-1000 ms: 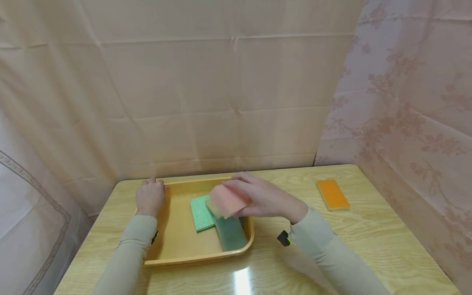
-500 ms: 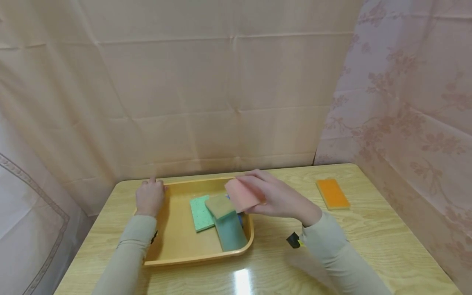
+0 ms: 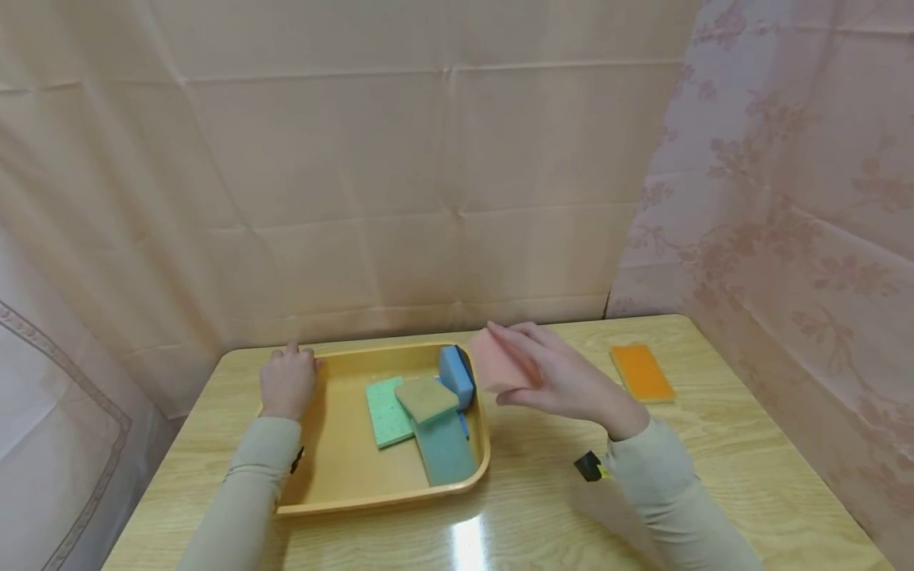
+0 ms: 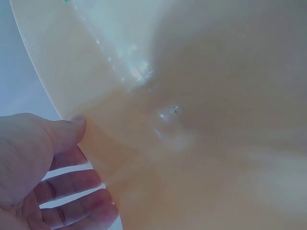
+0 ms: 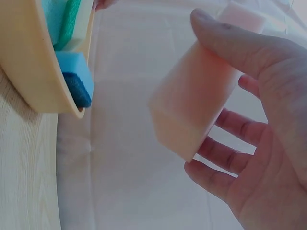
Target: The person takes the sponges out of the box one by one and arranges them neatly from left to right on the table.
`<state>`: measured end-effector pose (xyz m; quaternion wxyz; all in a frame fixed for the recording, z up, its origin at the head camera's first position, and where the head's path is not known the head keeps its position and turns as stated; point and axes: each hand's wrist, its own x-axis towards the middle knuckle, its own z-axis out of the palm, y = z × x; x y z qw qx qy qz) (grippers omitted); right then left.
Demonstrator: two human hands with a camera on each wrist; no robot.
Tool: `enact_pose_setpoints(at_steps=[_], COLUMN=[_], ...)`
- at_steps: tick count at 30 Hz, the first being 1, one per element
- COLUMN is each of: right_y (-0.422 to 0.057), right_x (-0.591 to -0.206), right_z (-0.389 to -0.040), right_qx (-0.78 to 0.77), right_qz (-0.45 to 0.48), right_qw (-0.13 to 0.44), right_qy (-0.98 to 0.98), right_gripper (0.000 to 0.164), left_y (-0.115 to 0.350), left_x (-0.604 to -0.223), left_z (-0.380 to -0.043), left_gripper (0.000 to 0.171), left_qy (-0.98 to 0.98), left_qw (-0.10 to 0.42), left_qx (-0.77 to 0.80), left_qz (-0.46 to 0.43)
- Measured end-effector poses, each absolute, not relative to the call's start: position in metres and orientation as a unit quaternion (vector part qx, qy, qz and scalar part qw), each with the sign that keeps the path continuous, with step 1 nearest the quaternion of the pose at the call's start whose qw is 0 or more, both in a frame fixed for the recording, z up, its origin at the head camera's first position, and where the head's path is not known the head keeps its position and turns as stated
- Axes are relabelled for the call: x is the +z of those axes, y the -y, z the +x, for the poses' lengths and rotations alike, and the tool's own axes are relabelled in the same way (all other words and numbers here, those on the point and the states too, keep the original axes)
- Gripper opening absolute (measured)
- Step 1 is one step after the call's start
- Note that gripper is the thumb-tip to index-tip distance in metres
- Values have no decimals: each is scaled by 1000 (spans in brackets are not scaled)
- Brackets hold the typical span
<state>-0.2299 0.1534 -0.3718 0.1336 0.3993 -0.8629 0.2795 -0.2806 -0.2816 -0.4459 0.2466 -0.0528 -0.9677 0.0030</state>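
Note:
My right hand [image 3: 571, 381] holds a pink sponge [image 3: 500, 365] between thumb and fingers, just past the right rim of a yellow tray [image 3: 357, 506]. In the right wrist view the pink block [image 5: 184, 103] is raised, the thumb on one face and the fingertips on the opposite one. On the tray's left side, my left hand [image 3: 288, 386] grips the rim; the left wrist view has its thumb [image 4: 69, 132] on the rim and the fingers beyond it. Inside the tray lie a mint-green sponge [image 3: 390, 414], a tan-topped sponge [image 3: 427, 398], a grey-green one [image 3: 446, 452] and a blue sponge [image 3: 455, 374].
An orange sponge [image 3: 643, 373] lies on the wood-grain table [image 3: 721, 444] to the right. Behind the table hangs a beige curtain [image 3: 343, 198], with a floral cloth [image 3: 807, 238] on the right side. A black piece [image 3: 589, 466] shows by the right sleeve.
My right hand has moved right with the pink sponge, from over the tray to past its right rim, uncovering the tan-topped and blue sponges. The left hand stays at the rim.

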Motion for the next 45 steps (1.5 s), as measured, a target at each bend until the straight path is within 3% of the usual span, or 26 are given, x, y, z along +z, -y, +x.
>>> enact_pose_setpoints(at_steps=[21, 30, 37, 45], right_y=[-171, -183, -192, -203], right_x=[-381, -386, -390, -393], right_z=[-227, -229, -233, -240], right_qx=[316, 309, 319, 308], right_qz=[336, 316, 285, 241], right_qw=[160, 183, 163, 157], right_qy=[873, 878, 889, 907], right_gripper=[76, 67, 70, 75], left_y=[280, 281, 282, 283], left_x=[-445, -444, -446, -446], left_z=[-278, -279, -279, -281], left_gripper=[26, 26, 26, 27], left_qy=[966, 973, 966, 971], left_qw=[254, 225, 250, 231], left_qx=[14, 12, 19, 12], left_qz=[-55, -45, -58, -51])
